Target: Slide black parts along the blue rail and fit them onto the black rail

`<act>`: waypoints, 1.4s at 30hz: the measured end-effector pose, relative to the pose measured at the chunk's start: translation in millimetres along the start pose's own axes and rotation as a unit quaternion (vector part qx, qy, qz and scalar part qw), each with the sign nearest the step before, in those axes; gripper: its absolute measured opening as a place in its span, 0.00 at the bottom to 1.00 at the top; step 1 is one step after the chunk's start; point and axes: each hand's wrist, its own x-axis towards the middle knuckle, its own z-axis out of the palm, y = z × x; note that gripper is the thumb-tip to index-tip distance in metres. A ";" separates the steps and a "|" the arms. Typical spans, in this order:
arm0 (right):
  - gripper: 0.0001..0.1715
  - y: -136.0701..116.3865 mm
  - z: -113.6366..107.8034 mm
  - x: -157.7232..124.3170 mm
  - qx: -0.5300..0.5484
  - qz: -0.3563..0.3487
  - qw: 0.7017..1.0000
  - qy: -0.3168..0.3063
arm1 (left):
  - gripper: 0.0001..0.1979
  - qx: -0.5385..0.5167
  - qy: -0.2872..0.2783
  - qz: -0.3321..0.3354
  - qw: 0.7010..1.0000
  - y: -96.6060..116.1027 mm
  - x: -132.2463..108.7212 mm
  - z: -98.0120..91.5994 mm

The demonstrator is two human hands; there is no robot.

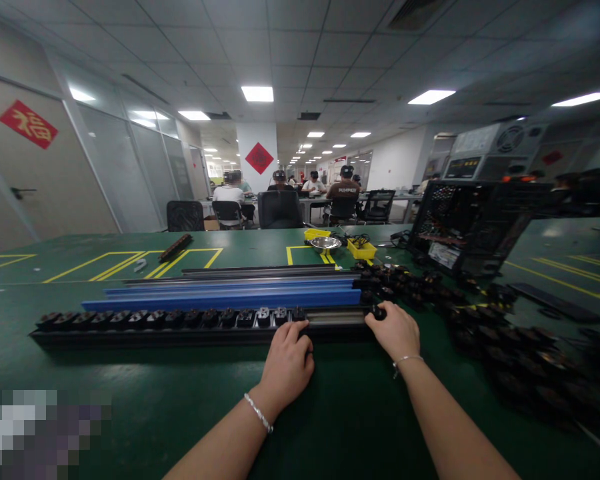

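Note:
A long black rail (180, 339) lies across the green table before me, with a row of small black socket-like pieces (210, 318) set along its channel. Toward its right end, a stretch of bare metallic channel (337, 318) shows. My left hand (287, 357) rests fingertips on the rail beside the last piece of the row (299, 313), its fingers partly stretched and apart. At the right end of the rail, my right hand (395, 331) pinches another black socket-like piece (379, 312) between thumb and fingers. The fingers hide part of that piece.
Blue rails (230, 299) and dark rails lie just behind. Many loose black pieces (510, 347) are heaped at right, near an opened computer case (470, 227). A metal bowl (325, 244) and yellow bins (361, 250) stand farther back. People (344, 190) sit beyond the table.

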 end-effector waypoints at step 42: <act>0.16 3.0 -7.6 -1.1 0.003 0.005 1.000 -0.019 | 0.06 -0.001 -0.005 0.000 1.000 -1.4 -0.2 1.3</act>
